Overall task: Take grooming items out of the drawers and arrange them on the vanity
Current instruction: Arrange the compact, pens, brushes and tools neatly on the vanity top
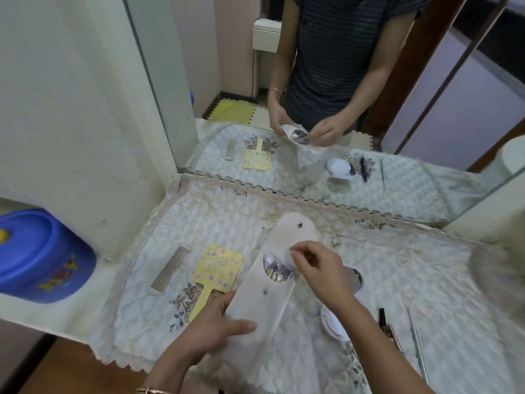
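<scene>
A cream snap pouch [267, 297] with its flap open lies over the quilted vanity cloth [426, 280]. My left hand [216, 325] grips the pouch's lower end. My right hand [315, 265] pinches at the pouch's mouth, where several metal grooming tools [277, 270] show. A metal comb [170, 268] and a yellow flowered hand mirror [214, 271] lie to the left. To the right are an open round compact [353, 280] with its white lid part [332, 322], a black pen-like item [382, 317] and thin metal tools [417, 342].
A wall mirror [369, 81] stands behind the vanity and reflects a person and the items. A blue plastic lidded container [42, 257] sits at the left, below a white wall. The wooden floor [71, 371] shows at the lower left.
</scene>
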Demonstrator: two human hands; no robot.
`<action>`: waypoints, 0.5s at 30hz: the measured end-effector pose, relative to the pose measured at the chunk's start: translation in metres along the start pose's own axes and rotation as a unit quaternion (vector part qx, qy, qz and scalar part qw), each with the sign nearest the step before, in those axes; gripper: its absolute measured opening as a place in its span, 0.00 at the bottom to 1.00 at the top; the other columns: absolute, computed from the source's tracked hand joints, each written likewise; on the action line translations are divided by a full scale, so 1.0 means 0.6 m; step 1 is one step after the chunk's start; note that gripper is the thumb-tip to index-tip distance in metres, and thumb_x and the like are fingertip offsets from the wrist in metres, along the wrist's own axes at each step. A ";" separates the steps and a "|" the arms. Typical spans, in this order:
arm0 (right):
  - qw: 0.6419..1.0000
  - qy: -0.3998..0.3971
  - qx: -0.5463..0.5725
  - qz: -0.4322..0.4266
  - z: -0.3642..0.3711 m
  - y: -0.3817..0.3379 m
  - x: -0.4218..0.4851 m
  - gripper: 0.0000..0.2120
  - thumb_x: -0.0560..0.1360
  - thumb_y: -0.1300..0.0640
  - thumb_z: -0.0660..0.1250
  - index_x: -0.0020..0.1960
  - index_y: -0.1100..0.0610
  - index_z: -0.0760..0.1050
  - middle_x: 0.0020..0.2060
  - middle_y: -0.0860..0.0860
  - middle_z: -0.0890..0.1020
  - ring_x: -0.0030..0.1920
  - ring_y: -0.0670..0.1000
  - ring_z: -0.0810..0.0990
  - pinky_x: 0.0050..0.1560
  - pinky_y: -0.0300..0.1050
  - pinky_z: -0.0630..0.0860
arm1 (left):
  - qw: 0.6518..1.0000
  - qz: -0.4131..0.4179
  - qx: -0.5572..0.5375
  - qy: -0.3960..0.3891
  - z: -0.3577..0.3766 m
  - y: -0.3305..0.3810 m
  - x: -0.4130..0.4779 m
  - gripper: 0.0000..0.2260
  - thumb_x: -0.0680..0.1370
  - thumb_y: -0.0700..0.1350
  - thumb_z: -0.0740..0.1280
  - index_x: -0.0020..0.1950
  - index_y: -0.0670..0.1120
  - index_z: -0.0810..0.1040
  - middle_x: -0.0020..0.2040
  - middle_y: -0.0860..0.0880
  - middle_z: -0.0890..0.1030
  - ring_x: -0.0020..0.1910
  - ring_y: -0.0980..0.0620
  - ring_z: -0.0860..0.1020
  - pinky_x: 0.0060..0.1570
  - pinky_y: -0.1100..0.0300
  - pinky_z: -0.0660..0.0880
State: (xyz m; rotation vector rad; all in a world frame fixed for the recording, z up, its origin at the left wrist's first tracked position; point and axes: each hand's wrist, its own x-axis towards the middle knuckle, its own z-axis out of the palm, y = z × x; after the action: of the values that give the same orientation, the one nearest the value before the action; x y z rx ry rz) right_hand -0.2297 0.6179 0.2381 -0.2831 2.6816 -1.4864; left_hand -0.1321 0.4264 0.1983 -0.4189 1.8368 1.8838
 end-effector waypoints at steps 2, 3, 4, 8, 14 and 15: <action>0.998 -0.056 0.007 0.004 0.004 0.000 -0.012 0.10 0.69 0.57 0.72 0.34 0.44 0.77 0.33 0.44 0.79 0.38 0.41 0.75 0.39 0.30 0.68 | 1.000 0.001 0.001 0.005 0.000 -0.001 -0.001 0.16 0.60 0.40 0.75 0.47 0.50 0.82 0.42 0.51 0.86 0.42 0.52 0.83 0.42 0.57 0.80; 0.997 -0.078 0.000 0.007 0.005 0.001 -0.015 0.08 0.67 0.55 0.74 0.35 0.43 0.77 0.35 0.45 0.79 0.40 0.40 0.74 0.40 0.30 0.68 | 1.000 0.004 0.005 0.005 0.000 -0.001 -0.002 0.17 0.60 0.40 0.75 0.48 0.50 0.82 0.43 0.50 0.86 0.43 0.51 0.83 0.43 0.56 0.80; 0.996 -0.092 -0.002 0.014 0.006 0.004 -0.017 0.09 0.65 0.54 0.75 0.35 0.42 0.76 0.37 0.45 0.78 0.40 0.39 0.73 0.40 0.29 0.68 | 1.000 0.006 0.010 0.004 0.000 -0.001 -0.001 0.18 0.60 0.41 0.76 0.49 0.49 0.81 0.45 0.49 0.86 0.44 0.50 0.83 0.45 0.55 0.80; 0.993 -0.109 0.011 0.051 0.014 0.010 -0.015 0.13 0.64 0.55 0.76 0.33 0.41 0.74 0.37 0.44 0.72 0.36 0.36 0.71 0.40 0.30 0.67 | 0.999 0.013 0.040 0.005 -0.003 -0.001 0.001 0.21 0.60 0.42 0.76 0.52 0.47 0.80 0.45 0.51 0.85 0.45 0.51 0.83 0.46 0.57 0.79; 0.985 -0.150 0.058 0.056 0.020 0.011 -0.019 0.10 0.67 0.58 0.74 0.33 0.47 0.77 0.40 0.49 0.74 0.37 0.46 0.73 0.44 0.40 0.71 | 0.997 0.008 0.082 0.010 0.000 -0.001 0.008 0.24 0.60 0.48 0.77 0.54 0.49 0.77 0.51 0.47 0.83 0.50 0.50 0.81 0.54 0.51 0.77; 0.985 -0.155 0.054 0.054 0.021 0.011 -0.019 0.09 0.68 0.58 0.73 0.33 0.47 0.77 0.40 0.48 0.75 0.37 0.45 0.73 0.44 0.38 0.71 | 0.996 0.012 0.092 0.000 0.002 0.001 0.009 0.24 0.60 0.49 0.77 0.54 0.50 0.78 0.52 0.48 0.83 0.51 0.50 0.81 0.56 0.50 0.77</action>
State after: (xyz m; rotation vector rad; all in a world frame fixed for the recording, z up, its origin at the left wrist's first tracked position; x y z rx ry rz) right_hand -0.2174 0.6129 0.2250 -0.3273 2.3271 -1.4184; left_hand -0.1371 0.4282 0.1961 -0.3344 2.0029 1.7100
